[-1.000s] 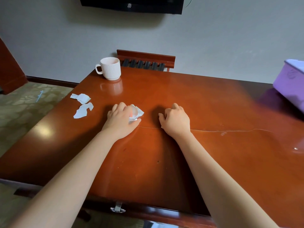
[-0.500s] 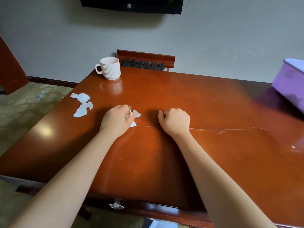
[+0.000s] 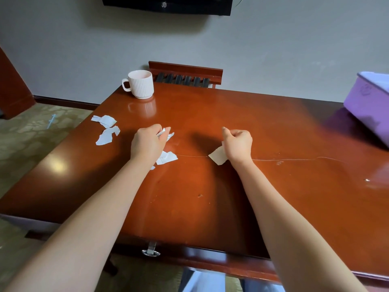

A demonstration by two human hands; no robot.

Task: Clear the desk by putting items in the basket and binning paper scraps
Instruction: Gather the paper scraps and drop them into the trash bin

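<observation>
My left hand (image 3: pixel 147 142) clutches crumpled scraps (image 3: pixel 166 132), my right hand (image 3: pixel 239 144) pinches a paper piece (image 3: pixel 217 157); white mug (image 3: pixel 140 84) upper left, purple basket (image 3: pixel 370 102) at right edge, insides unseen.

One mug (image 3: pixel 141 85), one purple basket (image 3: pixel 368 106), one desk (image 3: pixel 210 197), roughly six paper scraps (image 3: pixel 107 135).

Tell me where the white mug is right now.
In the head view, the white ribbed mug stands at the far left corner of the desk, beside the chair back, beyond the loose paper scraps.
</observation>
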